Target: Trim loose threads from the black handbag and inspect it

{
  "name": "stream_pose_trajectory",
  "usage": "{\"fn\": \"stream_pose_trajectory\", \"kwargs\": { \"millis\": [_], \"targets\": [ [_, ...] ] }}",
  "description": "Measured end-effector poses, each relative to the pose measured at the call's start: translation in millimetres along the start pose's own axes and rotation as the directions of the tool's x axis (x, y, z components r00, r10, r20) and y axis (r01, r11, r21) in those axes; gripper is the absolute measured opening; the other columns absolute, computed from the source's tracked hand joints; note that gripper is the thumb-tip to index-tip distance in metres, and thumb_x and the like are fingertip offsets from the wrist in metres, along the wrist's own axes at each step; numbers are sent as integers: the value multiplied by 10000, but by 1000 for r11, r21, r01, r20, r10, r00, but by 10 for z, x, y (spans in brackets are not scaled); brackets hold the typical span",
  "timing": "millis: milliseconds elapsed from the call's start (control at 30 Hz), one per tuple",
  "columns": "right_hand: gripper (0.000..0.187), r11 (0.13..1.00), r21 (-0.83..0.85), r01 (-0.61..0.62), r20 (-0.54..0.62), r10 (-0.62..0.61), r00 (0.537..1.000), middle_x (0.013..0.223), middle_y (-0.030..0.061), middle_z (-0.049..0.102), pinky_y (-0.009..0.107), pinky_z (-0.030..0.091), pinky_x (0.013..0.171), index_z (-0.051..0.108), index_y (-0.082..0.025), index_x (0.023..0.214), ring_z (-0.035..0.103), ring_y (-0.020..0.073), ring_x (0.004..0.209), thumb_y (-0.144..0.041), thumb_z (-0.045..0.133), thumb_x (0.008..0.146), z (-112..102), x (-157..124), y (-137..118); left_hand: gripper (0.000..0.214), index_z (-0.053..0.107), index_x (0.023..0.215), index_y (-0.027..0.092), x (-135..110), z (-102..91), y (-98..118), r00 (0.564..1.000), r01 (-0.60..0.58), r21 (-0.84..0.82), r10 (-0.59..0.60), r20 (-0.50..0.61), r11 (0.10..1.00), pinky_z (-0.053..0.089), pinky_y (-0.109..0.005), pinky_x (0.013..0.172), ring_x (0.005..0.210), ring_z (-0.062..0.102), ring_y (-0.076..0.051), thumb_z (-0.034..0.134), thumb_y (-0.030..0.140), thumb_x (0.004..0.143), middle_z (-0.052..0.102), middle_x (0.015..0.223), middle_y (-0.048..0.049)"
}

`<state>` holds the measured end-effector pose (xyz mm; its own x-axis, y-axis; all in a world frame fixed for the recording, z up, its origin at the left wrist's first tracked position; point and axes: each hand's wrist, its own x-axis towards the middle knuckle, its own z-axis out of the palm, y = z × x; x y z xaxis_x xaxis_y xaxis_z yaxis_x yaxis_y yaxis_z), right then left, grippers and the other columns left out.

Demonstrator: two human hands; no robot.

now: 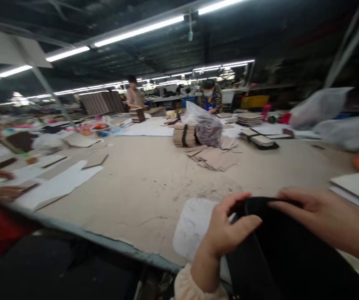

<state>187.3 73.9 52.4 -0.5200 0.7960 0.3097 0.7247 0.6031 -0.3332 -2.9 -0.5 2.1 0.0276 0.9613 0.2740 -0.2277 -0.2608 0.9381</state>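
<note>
My left hand point(226, 231) grips the top left edge of a black flat piece point(276, 254), fingers curled over its rim. My right hand point(317, 214) lies over the top right edge of the same black piece, fingers pressed along it. The piece stands tilted toward me at the near edge of the big beige table point(154, 183). A white worn pad point(192, 225) lies on the table just left of my left hand.
A co-worker's hands point(1, 189) in a red sleeve work at the left on white sheets point(60, 183). Stacks of brown card point(184, 135), a plastic bag point(206, 125) and loose card pieces point(213, 158) sit mid-table. Two people stand at the far side. White boards point(357, 185) lie at right.
</note>
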Motion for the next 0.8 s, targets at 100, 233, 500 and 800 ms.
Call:
{"fn": "stream_pose_trajectory", "kwargs": {
  "millis": [100, 233, 500, 800],
  "targets": [
    [303, 999, -13, -41, 96, 43, 995, 656, -4, 560, 253, 333, 550, 583, -210, 683, 499, 144, 615, -439, 497, 861, -104, -60, -34, 427, 517, 1218, 179, 12, -32, 19, 999, -5, -21, 6, 38, 1000, 419, -310, 946, 1053, 528, -200, 601, 274, 811, 568, 1156, -63],
    [226, 999, -17, -41, 49, 42, 998, 678, -14, 564, 240, 312, 562, 583, -205, 693, 492, 142, 656, -362, 544, 850, -88, -3, -110, 422, 499, 1234, 178, 20, -39, -4, 998, -17, -38, 19, 64, 999, 408, -288, 951, 1086, 512, -197, 585, 279, 833, 546, 1191, -65],
    [239, 989, 134, -58, 163, 36, 986, 759, -15, 606, 238, 394, 601, 645, -222, 998, 538, 140, 674, -359, 616, 805, -220, -15, -60, 355, 547, 1186, 189, 23, -9, -71, 997, -62, 24, 61, 39, 998, 401, -302, 938, 1056, 521, -204, 564, 284, 844, 561, 1160, -59],
    [115, 963, 108, 249, -139, -233, 963, 896, 31, 589, 235, 418, 698, 646, -203, 946, 552, 139, 786, -248, 579, 864, -401, -160, -164, 360, 529, 1190, 186, 34, 23, -106, 996, -84, 26, 83, 28, 996, 411, -291, 905, 1036, 526, -200, 549, 287, 845, 556, 1148, -63]
  ]
}}
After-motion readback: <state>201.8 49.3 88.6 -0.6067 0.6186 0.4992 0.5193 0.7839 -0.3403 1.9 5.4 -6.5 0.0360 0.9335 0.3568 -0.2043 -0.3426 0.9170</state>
